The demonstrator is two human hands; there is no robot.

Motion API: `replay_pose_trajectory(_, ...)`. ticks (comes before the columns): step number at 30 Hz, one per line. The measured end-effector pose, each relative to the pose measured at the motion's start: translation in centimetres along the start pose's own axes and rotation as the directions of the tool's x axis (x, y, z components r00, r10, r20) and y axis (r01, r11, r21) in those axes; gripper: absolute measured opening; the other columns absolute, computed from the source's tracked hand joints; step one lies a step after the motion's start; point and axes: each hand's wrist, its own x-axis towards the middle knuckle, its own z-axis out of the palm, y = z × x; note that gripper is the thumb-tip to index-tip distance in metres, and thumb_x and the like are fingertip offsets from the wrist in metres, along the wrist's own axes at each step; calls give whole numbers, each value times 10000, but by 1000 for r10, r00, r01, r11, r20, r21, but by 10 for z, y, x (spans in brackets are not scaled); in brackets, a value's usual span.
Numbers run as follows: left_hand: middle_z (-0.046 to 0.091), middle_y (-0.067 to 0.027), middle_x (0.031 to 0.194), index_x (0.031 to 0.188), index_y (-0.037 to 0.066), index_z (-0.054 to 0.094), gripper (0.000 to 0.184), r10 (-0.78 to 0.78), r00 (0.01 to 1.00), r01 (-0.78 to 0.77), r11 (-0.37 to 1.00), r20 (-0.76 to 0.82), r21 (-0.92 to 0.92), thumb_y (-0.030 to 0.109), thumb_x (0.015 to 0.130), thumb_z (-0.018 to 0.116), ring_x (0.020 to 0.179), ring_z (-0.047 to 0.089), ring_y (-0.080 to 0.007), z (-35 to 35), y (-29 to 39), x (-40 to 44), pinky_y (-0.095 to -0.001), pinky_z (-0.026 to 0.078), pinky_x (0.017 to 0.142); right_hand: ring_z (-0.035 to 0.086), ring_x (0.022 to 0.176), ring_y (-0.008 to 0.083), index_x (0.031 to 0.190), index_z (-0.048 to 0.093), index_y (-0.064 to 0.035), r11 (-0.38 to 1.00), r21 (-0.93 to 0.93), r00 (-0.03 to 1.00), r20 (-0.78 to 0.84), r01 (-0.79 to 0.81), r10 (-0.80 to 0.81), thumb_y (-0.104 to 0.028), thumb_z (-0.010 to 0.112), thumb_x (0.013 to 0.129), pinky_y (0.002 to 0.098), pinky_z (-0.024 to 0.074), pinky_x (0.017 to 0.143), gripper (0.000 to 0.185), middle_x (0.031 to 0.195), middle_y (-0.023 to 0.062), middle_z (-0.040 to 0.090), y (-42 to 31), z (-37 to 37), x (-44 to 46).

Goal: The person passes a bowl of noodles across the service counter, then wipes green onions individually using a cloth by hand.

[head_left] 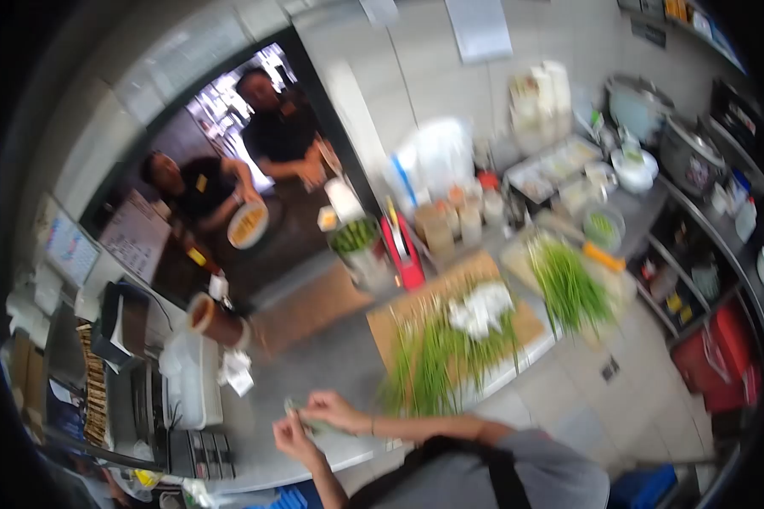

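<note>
Over the front edge of the metal counter (314, 377), my left hand (294, 439) and my right hand (338, 411) are close together, fingers pinched around a small pale greenish item (292, 405). The item is too small and blurred to name. To the right of my hands, long green stalks (424, 365) lie across a wooden board (386, 329), with crumpled white material (482, 310) on top. A second bunch of green stalks (569, 284) rests on another board beside an orange-handled tool (603, 256).
Two people stand beyond the opening; one (199, 191) holds a bowl (248, 225). A container of red-brown contents (216, 321), a white tub (197, 377) and crumpled paper (236, 373) are at left. A red object (401, 250), a pot of greens (356, 242) and trays (556, 170) stand behind.
</note>
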Motion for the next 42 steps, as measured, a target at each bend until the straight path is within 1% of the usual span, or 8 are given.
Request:
replay_pose_trajectory(7,489,17,742,835,52,498,132,-33,999,35,968,10,-250,175,876,522,670,438,-48,27,10,55,-207,370,596,505,1045,205,1256,414,-27,821,-450,925,303,352,-231,-152,530,847,304,408,877,443,1169,165,505,-21,-28,-17)
replay_pose_trajectory(11,528,0,807,862,59,508,120,14,999,-1,962,43,-273,176,869,534,774,497,-70,41,8,85,-224,423,710,467,1117,211,1230,446,-40,925,-381,931,341,8,132,-200,514,866,330,375,936,404,1237,133,467,-36,-80,-47)
replay_pose_trajectory(14,551,-17,844,944,29,524,151,22,996,6,947,84,-321,156,863,539,822,526,-108,52,-22,96,-237,420,781,566,948,183,1105,548,-21,917,-398,998,-60,-32,9,-200,526,862,299,441,849,303,1071,105,584,-74,-114,-79)
replay_pose_trajectory(17,553,-93,999,1084,-15,496,311,48,912,-81,995,407,63,131,821,578,945,523,-194,58,-70,93,-294,391,869,581,915,190,1048,593,-43,874,-480,879,-446,-73,-171,-158,513,865,308,450,821,230,985,104,625,-99,-165,-101)
replay_pose_trajectory(20,453,-197,1187,1146,-19,481,437,130,814,-329,907,566,264,108,754,624,1129,412,-330,66,-75,49,-390,315,956,553,924,262,1026,612,-99,484,-815,665,-557,-320,-498,-65,549,771,345,432,813,266,958,121,601,-115,-217,-113)
replay_pose_trajectory(24,462,-193,1154,1072,42,552,361,95,732,-346,905,674,249,86,723,634,1088,423,-345,82,-78,6,-400,327,929,434,1058,291,915,649,-131,-248,-698,654,-400,-671,-642,-46,620,615,410,353,873,313,1045,89,527,-109,-271,-121)
replay_pose_trajectory(36,534,-108,932,979,40,581,268,327,480,-382,913,814,-142,45,715,631,893,498,-282,204,-12,-68,-334,412,773,527,860,245,724,602,-95,-218,-831,802,-371,-512,-468,-99,663,601,460,332,838,137,805,55,584,-198,-269,-126)
replay_pose_trajectory(42,540,-139,1033,1056,14,511,301,159,495,70,973,854,-222,48,767,590,933,551,-210,296,39,-85,-314,467,731,547,782,308,795,611,-27,277,-906,772,-418,-319,-479,-96,637,642,389,407,750,170,782,120,584,-195,-247,-134)
